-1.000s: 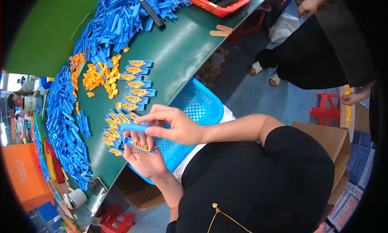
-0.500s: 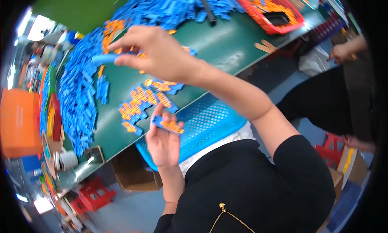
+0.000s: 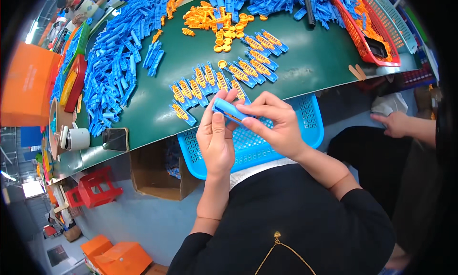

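Over the table's near edge, my left hand [image 3: 215, 144] and my right hand [image 3: 277, 125] meet on one small plastic part. Its upper side is a smooth light-blue shell [image 3: 230, 109]; some orange shows along the lower edge. My left thumb and fingers grip its left end, while my right thumb and fingertips pinch the right end. Just beyond lie blue bases with orange inserts [image 3: 210, 75], set side by side in slanting rows. Behind those are loose orange inserts [image 3: 198, 17] and round orange caps [image 3: 227, 48]. A big pile of blue pieces [image 3: 112, 70] spreads along the left.
Below my hands is a blue mesh basket [image 3: 198, 168]. A red basket [image 3: 355, 39] of orange parts stands at the far right. Left are a white mug [image 3: 78, 138], a dark phone-like slab [image 3: 115, 139] and red stools [image 3: 99, 184]. Another person's hand [image 3: 397, 124] is at the right.
My right hand has come back from the blue pile with a blue shell and joined my left hand. The shell now lies over the part in my left hand.
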A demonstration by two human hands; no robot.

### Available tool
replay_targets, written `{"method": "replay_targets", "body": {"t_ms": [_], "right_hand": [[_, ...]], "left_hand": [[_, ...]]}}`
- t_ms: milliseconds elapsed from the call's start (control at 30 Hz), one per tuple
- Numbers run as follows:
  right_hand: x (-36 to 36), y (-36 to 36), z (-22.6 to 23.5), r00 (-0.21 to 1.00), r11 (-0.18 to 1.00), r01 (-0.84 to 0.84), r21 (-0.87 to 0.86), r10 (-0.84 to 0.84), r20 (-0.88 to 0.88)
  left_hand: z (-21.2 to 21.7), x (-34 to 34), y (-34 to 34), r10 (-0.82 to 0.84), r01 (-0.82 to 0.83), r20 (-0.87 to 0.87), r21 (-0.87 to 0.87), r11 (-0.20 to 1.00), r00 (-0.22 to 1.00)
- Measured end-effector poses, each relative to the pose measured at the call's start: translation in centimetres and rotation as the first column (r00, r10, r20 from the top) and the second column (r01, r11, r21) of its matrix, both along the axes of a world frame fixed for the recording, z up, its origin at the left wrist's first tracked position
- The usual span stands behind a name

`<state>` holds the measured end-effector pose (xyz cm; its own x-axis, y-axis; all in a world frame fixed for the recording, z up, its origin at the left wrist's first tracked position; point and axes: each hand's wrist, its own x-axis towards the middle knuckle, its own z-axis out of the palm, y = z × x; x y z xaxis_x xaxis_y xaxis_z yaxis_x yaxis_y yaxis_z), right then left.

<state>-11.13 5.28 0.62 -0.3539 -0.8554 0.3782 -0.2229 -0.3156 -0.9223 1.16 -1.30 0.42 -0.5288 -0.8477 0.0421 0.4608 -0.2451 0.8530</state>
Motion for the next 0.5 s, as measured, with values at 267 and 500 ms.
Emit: {"method": "replay_targets", "body": {"t_ms": [267,500], "right_hand": [[0.6,0.8,-0.1,1.000,1.000,-0.008,0.011,0.008,0.027],[0.1,1.0,-0.3,1.000,1.000,-0.021,0.012,0.021,0.002]], "left_hand": [[0.3,0.6,0.6,-0.001,0.002,0.009,-0.006,1.000,1.000],[0.5,0.4,0.4,-0.020,0.020,0.019,-0.016,1.000,1.000]]}}
